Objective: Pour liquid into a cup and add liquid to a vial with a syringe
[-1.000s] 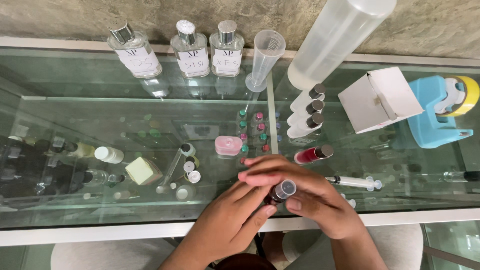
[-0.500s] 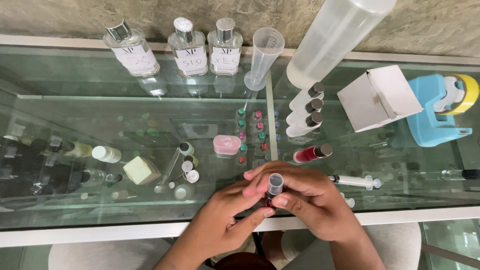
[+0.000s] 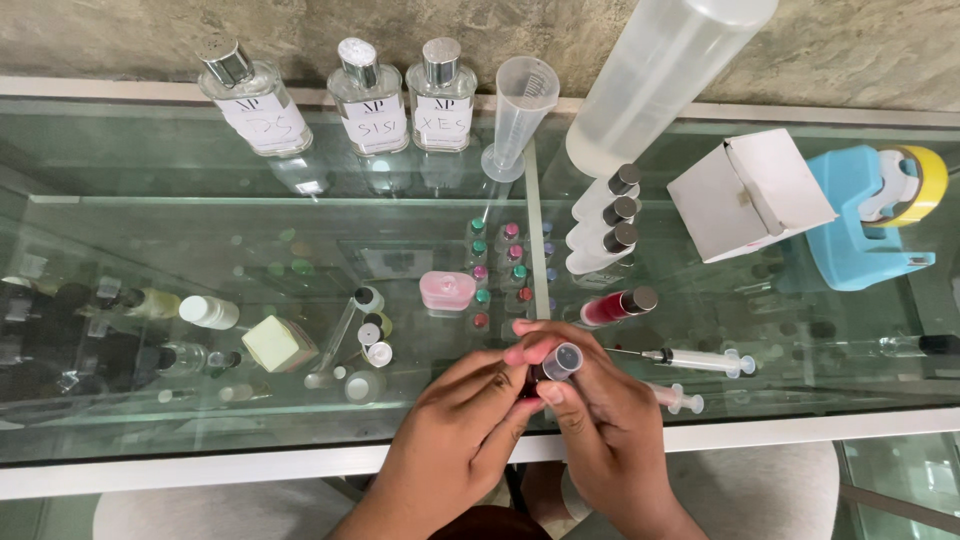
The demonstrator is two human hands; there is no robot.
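vial (image 3: 560, 361) in fingers (image 3: 548, 392), near table edge (image 3: 250, 468)

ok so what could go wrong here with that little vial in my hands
1. The small vial, pinched between the left hand and right hand, sits over the glass counter edge; a slip could drop it to the floor.
2. A needled syringe lies close to the right hand; a prick seems possible.
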